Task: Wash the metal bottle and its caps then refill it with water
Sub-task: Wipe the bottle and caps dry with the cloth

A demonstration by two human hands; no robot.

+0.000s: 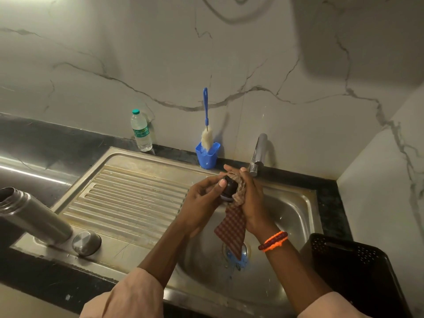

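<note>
1. My left hand [203,196] pinches the small dark rounded inner cap [229,188] between thumb and fingers, over the basin of the stainless steel sink [296,216]
2. My right hand [249,198] is curled round the red-and-cream checked cloth [231,228], pressing its bunched upper part against the cap; the free end hangs down towards the drain
3. The cap looks light, hard and smooth, and I judge it slippery if wet, so I would keep my grip on its sides and let the cloth work the rounded top
4. The cloth is soft and limp, so it should wrap the cap's curve easily and give friction where bare fingers could slide
5. The tall brushed-steel bottle [34,216] stands uncapped on the near left rim of the sink; I judge it rigid and fairly heavy, best taken round the body rather than the narrow threaded neck
6. The domed silver metal outer cap [86,243] sits just beside the bottle's base; it is smooth and shiny, so I would grasp it by the rim
7. Along the marble wall stand a clear plastic water bottle with a green lid [141,131], a blue-handled white bottle brush [206,131] in a blue plastic holder [207,157], and the chrome tap [259,154]
8. A black perforated plastic basket [358,267] sits on the dark surface [330,203] at my right
</note>
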